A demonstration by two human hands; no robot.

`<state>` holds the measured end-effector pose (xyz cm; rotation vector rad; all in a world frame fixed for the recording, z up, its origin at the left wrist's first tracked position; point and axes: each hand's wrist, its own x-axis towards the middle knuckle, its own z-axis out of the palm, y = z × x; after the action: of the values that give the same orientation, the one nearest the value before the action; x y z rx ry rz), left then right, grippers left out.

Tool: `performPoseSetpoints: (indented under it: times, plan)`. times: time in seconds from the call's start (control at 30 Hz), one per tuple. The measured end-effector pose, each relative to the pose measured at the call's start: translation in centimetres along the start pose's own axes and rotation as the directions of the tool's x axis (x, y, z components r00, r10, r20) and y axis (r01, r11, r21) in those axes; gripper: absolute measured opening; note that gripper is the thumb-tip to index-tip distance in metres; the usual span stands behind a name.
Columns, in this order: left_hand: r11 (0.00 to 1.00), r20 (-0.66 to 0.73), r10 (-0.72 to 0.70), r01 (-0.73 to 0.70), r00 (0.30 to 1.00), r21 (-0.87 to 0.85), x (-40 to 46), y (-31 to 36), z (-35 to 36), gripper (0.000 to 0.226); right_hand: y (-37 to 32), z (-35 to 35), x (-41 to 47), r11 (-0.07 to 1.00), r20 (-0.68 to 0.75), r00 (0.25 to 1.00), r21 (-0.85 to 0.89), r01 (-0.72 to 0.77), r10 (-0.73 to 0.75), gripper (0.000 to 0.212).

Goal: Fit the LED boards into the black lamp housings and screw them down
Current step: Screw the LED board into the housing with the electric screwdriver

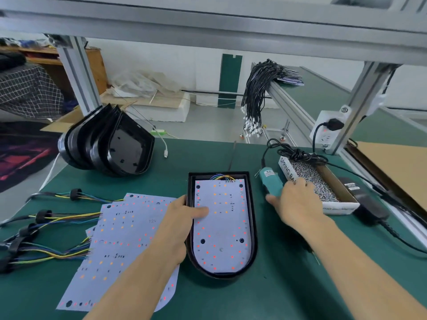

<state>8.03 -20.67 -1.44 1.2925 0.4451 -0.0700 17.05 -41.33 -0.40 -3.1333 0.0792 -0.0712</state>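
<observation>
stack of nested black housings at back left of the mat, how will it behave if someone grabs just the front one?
The nested black housings stand on edge, leaning together, so pulling the front one probably topples or slides the rest. The shells look glossy and thin-walled: likely light, stiff, perhaps slippery. Their curved ends touch the green mat, so freed ones may rock.

Glossy black plastic housings (108, 144), matt white LED boards (124, 239), matt green table (288, 285), brushed aluminium frame (78, 72)
</observation>
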Motion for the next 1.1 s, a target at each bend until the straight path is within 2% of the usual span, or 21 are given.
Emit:
performPoseSetpoints:
  times: [0.03, 0.07, 0.1, 0.13, 0.2, 0.23, 0.3, 0.33, 0.4, 0.43, 0.47, 0.53, 0.6, 0.67, 0.73, 0.8, 0.9, 0.97, 1.0, 1.07, 1.1]
  plan:
    - [1.0, 0.023, 0.02, -0.019, 1.0, -0.007, -0.4, 0.0, 0.0, 0.018, 0.0, -0.4, 0.1, 0.995, -0.058, 0.998, 0.086, 0.041, -0.036, 0.06]
    - [0.999, 0.056, 0.037, -0.036, 0.998, -0.02, -0.9, 0.0, 0.0, 0.022, -0.2, -0.9, 0.3, 0.96, -0.104, 0.993, 0.266, 0.082, -0.056, 0.055]
    - [0.998, 0.101, 0.05, -0.047, 0.994, -0.036, -1.4, 0.0, 0.0, 0.025, -0.4, -1.6, 0.7, 0.867, -0.108, 0.992, 0.486, 0.107, -0.062, 0.047]
    - [0.997, 0.15, 0.063, -0.056, 0.987, -0.049, -1.8, 0.0, 0.1, 0.028, -0.7, -2.2, 1.3, 0.742, -0.042, 0.996, 0.666, 0.083, -0.074, 0.039]
    - [0.992, 0.224, 0.11, -0.094, 0.968, -0.081, -2.6, 0.0, 0.0, 0.037, -1.3, -2.8, 2.4, 0.446, 0.225, 0.964, 0.884, -0.142, -0.141, 0.038]
    - [0.987, 0.253, 0.145, -0.122, 0.957, -0.103, -2.8, 0.1, -0.1, 0.041, -1.6, -2.8, 2.9, 0.298, 0.36, 0.912, 0.908, -0.294, -0.198, 0.044]
    - [0.979, 0.317, 0.196, -0.165, 0.928, -0.123, -3.2, 0.2, -0.2, 0.041, -2.5, -2.7, 3.5, 0.151, 0.52, 0.8, 0.854, -0.499, -0.299, 0.049]
    - [0.977, 0.354, 0.211, -0.184, 0.911, -0.11, -3.4, 0.2, -0.3, 0.036, -3.0, -2.6, 3.8, 0.057, 0.531, 0.781, 0.837, -0.544, -0.329, 0.048]
    - [0.976, 0.414, 0.215, -0.204, 0.884, -0.072, -3.4, 0.0, -0.2, 0.028, -3.8, -2.4, 4.7, -0.165, 0.472, 0.818, 0.824, -0.542, -0.329, 0.042]
    - [0.976, 0.427, 0.215, -0.208, 0.878, -0.063, -3.4, 0.0, -0.1, 0.029, -4.1, -2.5, 5.1, -0.175, 0.433, 0.844, 0.848, -0.501, -0.315, 0.039]
    - [0.975, 0.429, 0.217, -0.212, 0.877, -0.06, -3.2, 0.1, -0.1, 0.029, -4.2, -2.6, 5.2, -0.102, 0.389, 0.862, 0.892, -0.441, -0.324, 0.038]
    - [0.973, 0.418, 0.224, -0.224, 0.88, -0.051, -2.7, 0.2, -0.2, 0.034, -3.8, -2.8, 5.0, 0.187, 0.305, 0.846, 0.951, -0.246, -0.438, 0.034]
    - [0.972, 0.431, 0.217, -0.234, 0.876, -0.015, -1.9, 0.4, -0.1, 0.034, -3.1, -3.3, 4.4, 0.445, 0.269, 0.807, 0.895, -0.008, -0.526, 0.02]
    - [0.972, 0.433, 0.193, -0.231, 0.88, 0.035, -1.4, 0.6, 0.4, 0.032, -2.1, -3.8, 4.0, 0.578, 0.223, 0.791, 0.793, 0.193, -0.57, 0.01]
    - [0.97, 0.389, 0.197, -0.236, 0.9, 0.055, -1.1, 0.9, 0.9, 0.033, -0.9, -4.1, 3.7, 0.645, 0.254, 0.747, 0.706, 0.29, -0.615, 0.017]
    - [0.954, 0.302, 0.251, -0.287, 0.92, 0.082, -0.4, 1.2, 1.1, 0.034, 0.4, -4.1, 3.6, 0.694, 0.342, 0.724, 0.673, 0.256, -0.599, 0.025]
    - [0.943, 0.278, 0.25, -0.298, 0.927, 0.148, 0.6, 1.6, 1.6, 0.043, 1.4, -3.9, 3.5, 0.68, 0.291, 0.789, 0.703, 0.208, -0.542, 0.038]
    - [0.952, 0.312, 0.153, -0.225, 0.938, 0.208, 1.1, 1.6, 1.8, 0.044, 1.5, -3.6, 3.3, 0.627, 0.225, 0.822, 0.755, 0.192, -0.523, 0.04]
    - [0.949, 0.32, 0.111, -0.196, 0.941, 0.246, 1.2, 1.7, 1.9, 0.04, 1.6, -3.4, 3.2, 0.588, 0.205, 0.84, 0.793, 0.158, -0.502, 0.034]
    - [0.932, 0.311, 0.065, -0.169, 0.948, 0.32, 1.6, 1.9, 2.1, 0.034, 1.6, -3.1, 3.0, 0.499, 0.208, 0.883, 0.866, 0.033, -0.42, 0.023]
    - [0.92, 0.297, 0.063, -0.171, 0.953, 0.352, 1.6, 2.0, 2.2, 0.037, 1.6, -2.9, 2.9, 0.445, 0.228, 0.898, 0.895, -0.042, -0.375, 0.025]
